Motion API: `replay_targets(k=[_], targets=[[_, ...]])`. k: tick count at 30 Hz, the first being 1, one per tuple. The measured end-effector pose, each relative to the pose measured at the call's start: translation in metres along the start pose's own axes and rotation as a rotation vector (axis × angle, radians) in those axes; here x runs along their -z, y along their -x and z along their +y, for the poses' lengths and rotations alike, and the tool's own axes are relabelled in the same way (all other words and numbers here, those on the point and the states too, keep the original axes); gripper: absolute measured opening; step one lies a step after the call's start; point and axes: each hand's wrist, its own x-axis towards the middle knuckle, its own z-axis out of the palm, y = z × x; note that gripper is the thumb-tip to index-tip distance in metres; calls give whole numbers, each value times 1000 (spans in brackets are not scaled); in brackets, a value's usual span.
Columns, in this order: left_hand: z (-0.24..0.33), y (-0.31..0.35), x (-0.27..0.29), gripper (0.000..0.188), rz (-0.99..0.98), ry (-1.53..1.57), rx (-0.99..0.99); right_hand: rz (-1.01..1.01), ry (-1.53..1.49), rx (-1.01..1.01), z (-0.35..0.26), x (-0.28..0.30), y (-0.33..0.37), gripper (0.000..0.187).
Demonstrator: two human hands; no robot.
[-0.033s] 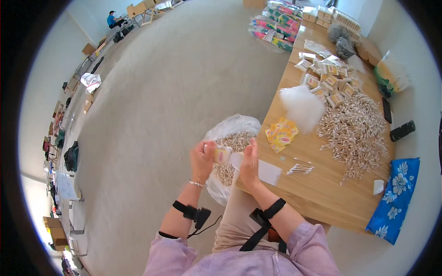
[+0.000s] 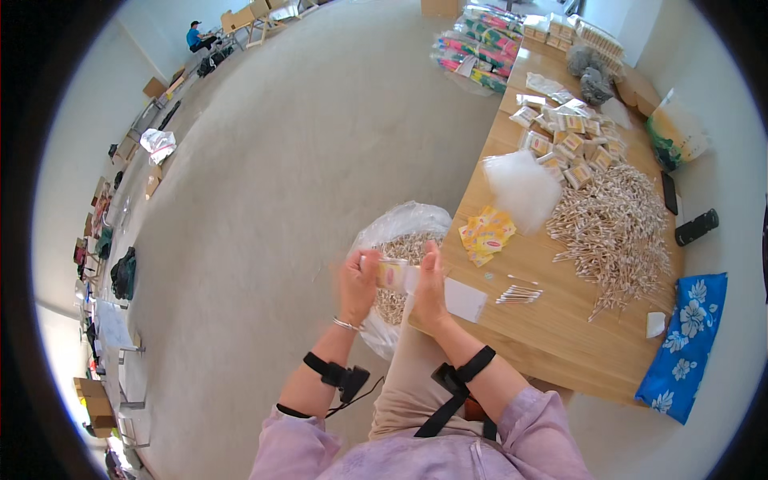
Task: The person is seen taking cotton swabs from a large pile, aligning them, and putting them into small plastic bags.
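Note:
My left hand [image 2: 358, 286], slightly blurred, is closed on a small clear packet of cotton swabs [image 2: 392, 274] with a yellow printed card. The packet's right end, a clear plastic flap [image 2: 411, 278], reaches my right hand [image 2: 430, 290]. That hand is upright, its fingers closed around the flap's edge, though the exact grip is partly hidden. Below both hands stands a large clear plastic sack [image 2: 408, 214] full of loose cotton swabs [image 2: 390, 308]. To the right, at the table's edge, lies a white card [image 2: 466, 300].
On the wooden table [image 2: 560, 344] lie yellow printed cards [image 2: 486, 234], a stack of clear bags [image 2: 524, 188], a large heap of swabs [image 2: 616, 232], filled packets [image 2: 572, 144] and a short row of swabs [image 2: 520, 295]. A blue flowered pouch [image 2: 682, 348] lies at the right edge.
My left hand has moved slightly right with the packet, bringing it closer to my right hand. The right hand has barely shifted.

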Motion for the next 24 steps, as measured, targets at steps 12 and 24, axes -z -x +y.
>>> replay_targets(k=[12, 24], targets=[[18, 112, -129, 30, 121, 277, -66, -45, 717, 276, -73, 117, 42, 44], [57, 132, -131, 26, -1180, 130, 327, -505, 859, 510, -112, 206, 72, 28]])
